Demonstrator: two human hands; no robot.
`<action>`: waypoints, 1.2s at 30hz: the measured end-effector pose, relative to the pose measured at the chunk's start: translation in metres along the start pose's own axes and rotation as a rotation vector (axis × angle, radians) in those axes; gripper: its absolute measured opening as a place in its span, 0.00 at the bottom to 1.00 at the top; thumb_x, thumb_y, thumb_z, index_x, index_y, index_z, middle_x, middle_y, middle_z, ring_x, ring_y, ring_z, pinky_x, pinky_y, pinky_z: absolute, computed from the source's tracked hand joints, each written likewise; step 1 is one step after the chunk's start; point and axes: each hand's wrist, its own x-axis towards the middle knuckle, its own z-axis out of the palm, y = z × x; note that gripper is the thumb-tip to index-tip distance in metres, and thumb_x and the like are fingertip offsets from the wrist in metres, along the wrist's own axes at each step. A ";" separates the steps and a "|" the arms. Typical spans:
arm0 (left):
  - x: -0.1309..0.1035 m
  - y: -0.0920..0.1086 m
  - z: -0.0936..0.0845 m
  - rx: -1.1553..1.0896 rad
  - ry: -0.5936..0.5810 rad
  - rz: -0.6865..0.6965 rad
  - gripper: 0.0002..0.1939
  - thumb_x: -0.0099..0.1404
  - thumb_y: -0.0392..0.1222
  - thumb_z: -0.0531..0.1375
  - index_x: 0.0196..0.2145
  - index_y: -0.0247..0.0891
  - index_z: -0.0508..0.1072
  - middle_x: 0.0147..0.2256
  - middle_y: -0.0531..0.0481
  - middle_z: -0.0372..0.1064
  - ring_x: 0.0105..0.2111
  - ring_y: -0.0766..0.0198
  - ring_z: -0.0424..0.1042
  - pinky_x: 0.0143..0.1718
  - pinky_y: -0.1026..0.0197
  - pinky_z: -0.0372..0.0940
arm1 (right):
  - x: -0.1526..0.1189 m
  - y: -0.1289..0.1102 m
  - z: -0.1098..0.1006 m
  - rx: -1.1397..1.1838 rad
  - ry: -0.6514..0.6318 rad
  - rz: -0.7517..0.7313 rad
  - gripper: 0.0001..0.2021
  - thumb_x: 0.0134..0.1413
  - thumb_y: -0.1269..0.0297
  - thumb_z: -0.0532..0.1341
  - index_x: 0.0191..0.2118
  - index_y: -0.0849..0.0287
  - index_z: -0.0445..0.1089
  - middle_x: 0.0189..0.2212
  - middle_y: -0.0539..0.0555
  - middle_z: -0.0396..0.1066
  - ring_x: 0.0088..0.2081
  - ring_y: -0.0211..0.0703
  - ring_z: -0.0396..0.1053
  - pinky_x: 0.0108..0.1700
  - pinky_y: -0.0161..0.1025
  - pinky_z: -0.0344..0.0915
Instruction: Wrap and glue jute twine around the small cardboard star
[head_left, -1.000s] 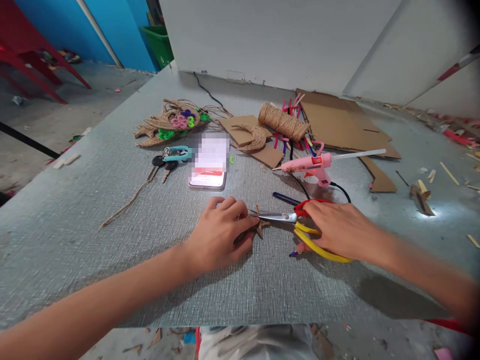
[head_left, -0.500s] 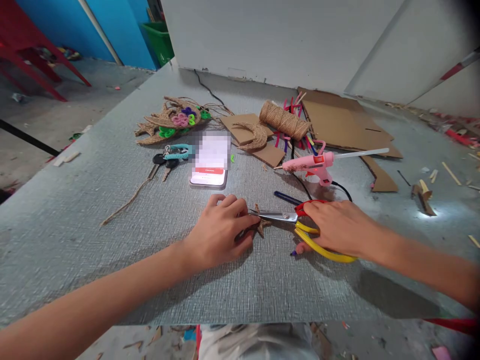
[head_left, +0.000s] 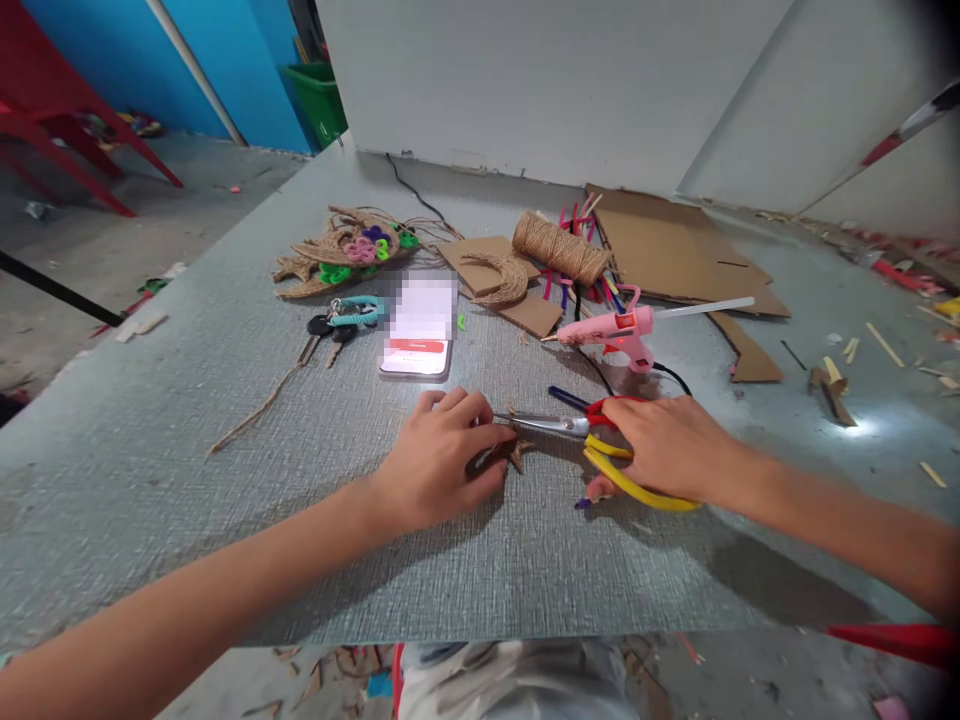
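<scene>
My right hand [head_left: 667, 445] is closed round scissors [head_left: 555, 424] with red and yellow handles. Their blades point left and look nearly closed, with the tips at the fingers of my left hand [head_left: 446, 460]. Those fingers are bent together on a small brown piece with pointed ends [head_left: 519, 455], which seems to be twine-covered. My left fingers hide most of it, and a short bit shows behind the blades. Beside the scissors lies a dark pen-like stick [head_left: 568, 397]. A small purple-tipped thing [head_left: 583, 504] shows by my right fingers, its kind unclear.
A phone [head_left: 416, 365], keys [head_left: 319, 325] and a twine ornament with colourful flowers [head_left: 349, 250] lie left of centre. Towards the back are a twine spool [head_left: 561, 246], a twine crescent [head_left: 510, 278] and cardboard [head_left: 675, 245]. A pink glue gun [head_left: 619, 327] rests beyond the scissors.
The view has shifted slightly. The scissor blades look closer together and lie a little further left over the brown piece. Both hands keep their holds.
</scene>
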 end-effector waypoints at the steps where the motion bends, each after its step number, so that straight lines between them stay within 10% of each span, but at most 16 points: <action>1: 0.000 0.000 0.000 -0.014 0.006 -0.002 0.12 0.62 0.43 0.56 0.43 0.45 0.73 0.37 0.48 0.64 0.38 0.58 0.62 0.39 0.55 0.53 | 0.000 0.002 -0.002 0.001 0.015 0.025 0.29 0.48 0.35 0.50 0.37 0.61 0.63 0.30 0.56 0.73 0.29 0.51 0.71 0.25 0.38 0.49; 36: 0.005 0.005 -0.006 0.269 0.038 0.143 0.10 0.68 0.40 0.51 0.42 0.41 0.70 0.34 0.52 0.73 0.35 0.61 0.69 0.49 0.48 0.49 | -0.035 0.024 0.031 0.040 0.239 0.058 0.25 0.48 0.39 0.53 0.36 0.58 0.62 0.29 0.51 0.71 0.28 0.47 0.71 0.24 0.38 0.47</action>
